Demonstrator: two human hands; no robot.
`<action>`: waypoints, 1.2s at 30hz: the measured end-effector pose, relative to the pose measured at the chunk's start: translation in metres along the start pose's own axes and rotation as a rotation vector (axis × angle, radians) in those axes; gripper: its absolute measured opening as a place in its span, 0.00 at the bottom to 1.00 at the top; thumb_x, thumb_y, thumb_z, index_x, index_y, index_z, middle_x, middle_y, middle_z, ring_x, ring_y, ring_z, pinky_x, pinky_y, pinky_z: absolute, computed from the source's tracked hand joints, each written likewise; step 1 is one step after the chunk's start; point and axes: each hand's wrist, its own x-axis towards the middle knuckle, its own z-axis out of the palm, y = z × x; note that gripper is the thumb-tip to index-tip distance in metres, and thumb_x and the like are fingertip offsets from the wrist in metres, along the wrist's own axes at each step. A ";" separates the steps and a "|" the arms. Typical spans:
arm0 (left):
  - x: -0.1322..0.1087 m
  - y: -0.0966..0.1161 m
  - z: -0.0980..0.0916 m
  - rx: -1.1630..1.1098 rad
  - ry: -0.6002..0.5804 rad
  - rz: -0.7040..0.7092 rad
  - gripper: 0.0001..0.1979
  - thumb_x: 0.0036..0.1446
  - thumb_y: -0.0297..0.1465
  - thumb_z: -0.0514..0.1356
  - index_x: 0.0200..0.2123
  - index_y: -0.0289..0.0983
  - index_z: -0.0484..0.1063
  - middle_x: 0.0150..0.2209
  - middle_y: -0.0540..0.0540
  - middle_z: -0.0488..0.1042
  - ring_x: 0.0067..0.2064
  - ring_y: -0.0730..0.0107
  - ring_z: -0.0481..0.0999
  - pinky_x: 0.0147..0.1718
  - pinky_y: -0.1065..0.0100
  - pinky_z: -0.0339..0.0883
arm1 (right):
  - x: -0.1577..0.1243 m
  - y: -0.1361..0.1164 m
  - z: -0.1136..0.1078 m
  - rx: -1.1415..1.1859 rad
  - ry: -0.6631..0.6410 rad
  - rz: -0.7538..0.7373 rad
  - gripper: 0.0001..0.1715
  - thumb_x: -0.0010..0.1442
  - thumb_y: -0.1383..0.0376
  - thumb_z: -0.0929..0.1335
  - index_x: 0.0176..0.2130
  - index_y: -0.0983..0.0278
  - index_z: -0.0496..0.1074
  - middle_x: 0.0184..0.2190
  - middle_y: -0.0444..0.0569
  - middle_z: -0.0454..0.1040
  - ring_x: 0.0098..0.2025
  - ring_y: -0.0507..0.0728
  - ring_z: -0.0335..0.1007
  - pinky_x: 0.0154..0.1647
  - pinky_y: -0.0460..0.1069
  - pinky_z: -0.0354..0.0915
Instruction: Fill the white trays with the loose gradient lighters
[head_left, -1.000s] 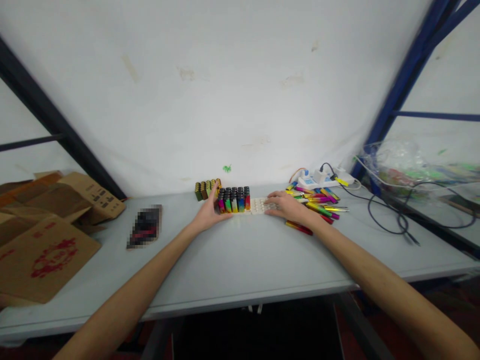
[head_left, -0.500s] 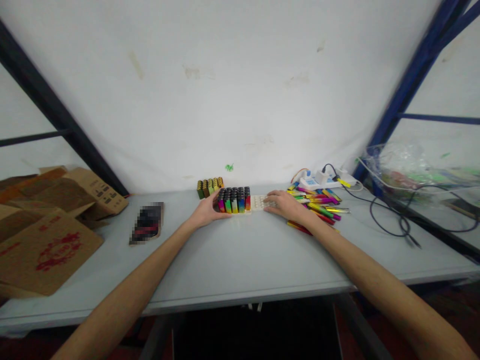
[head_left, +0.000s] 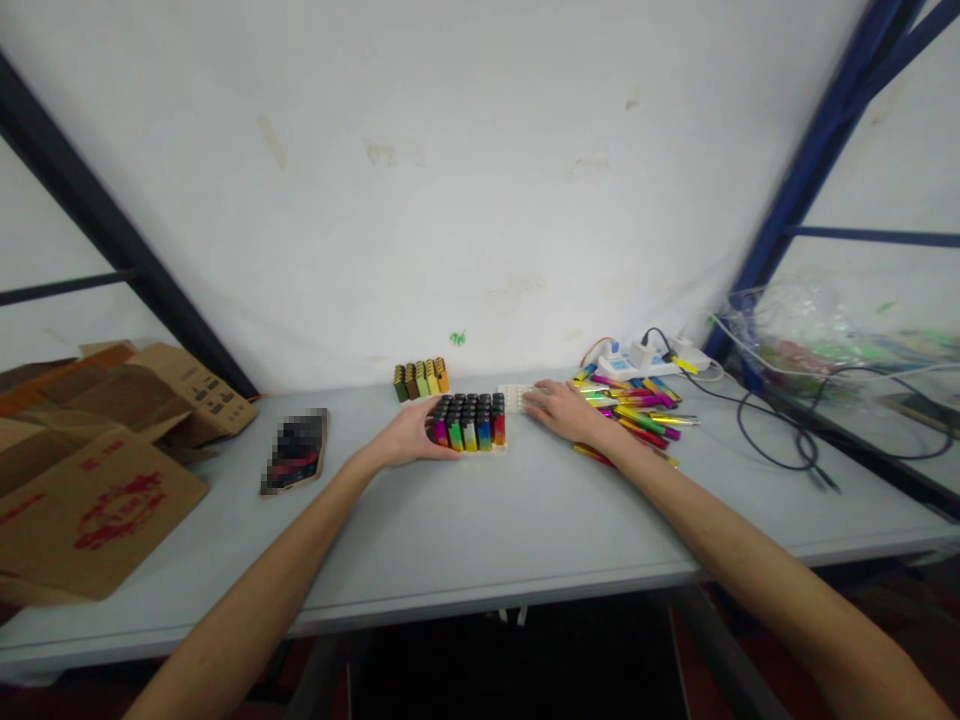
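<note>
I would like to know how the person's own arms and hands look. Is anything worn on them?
The left hand and right hand wear no gloves. On the left arm and right arm, no sleeve, watch or bracelet shows. Rings are too small to tell.

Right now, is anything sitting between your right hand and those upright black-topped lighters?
Yes: the white tray, reaching out from under the right hand, lies between it and the black-topped lighters. Nothing taller visibly stands there.
</note>
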 end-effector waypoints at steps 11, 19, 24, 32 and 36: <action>0.001 0.031 0.042 -0.003 -0.031 0.029 0.41 0.42 0.46 0.76 0.57 0.36 0.70 0.54 0.41 0.78 0.53 0.49 0.78 0.55 0.54 0.72 | -0.008 -0.042 -0.044 0.327 0.320 -0.133 0.27 0.76 0.53 0.56 0.63 0.62 0.67 0.58 0.56 0.72 0.61 0.60 0.66 0.65 0.55 0.61; 0.005 0.036 0.057 -0.060 -0.030 0.022 0.46 0.39 0.47 0.77 0.59 0.35 0.68 0.55 0.39 0.77 0.54 0.45 0.77 0.57 0.51 0.70 | -0.015 -0.071 -0.041 0.170 0.075 -0.270 0.40 0.65 0.43 0.67 0.69 0.55 0.63 0.55 0.56 0.74 0.49 0.64 0.75 0.49 0.56 0.69; 0.005 0.035 0.055 -0.088 -0.033 -0.016 0.44 0.40 0.47 0.76 0.58 0.36 0.71 0.52 0.42 0.80 0.52 0.46 0.79 0.54 0.52 0.72 | -0.012 -0.069 -0.041 0.120 0.058 -0.231 0.36 0.67 0.44 0.66 0.69 0.53 0.63 0.52 0.54 0.75 0.43 0.61 0.76 0.44 0.52 0.67; 0.006 0.032 0.055 -0.033 0.011 0.037 0.43 0.46 0.48 0.74 0.62 0.36 0.68 0.58 0.39 0.76 0.57 0.44 0.76 0.58 0.49 0.69 | -0.010 -0.066 -0.042 0.128 0.075 -0.169 0.35 0.68 0.44 0.65 0.69 0.52 0.64 0.53 0.55 0.75 0.46 0.62 0.76 0.46 0.53 0.66; 0.007 0.030 0.055 -0.053 0.019 0.080 0.44 0.51 0.47 0.72 0.67 0.37 0.63 0.64 0.39 0.71 0.63 0.46 0.72 0.64 0.49 0.63 | -0.009 -0.062 -0.044 0.150 0.077 -0.168 0.35 0.68 0.46 0.66 0.68 0.54 0.65 0.52 0.55 0.76 0.48 0.63 0.76 0.49 0.54 0.66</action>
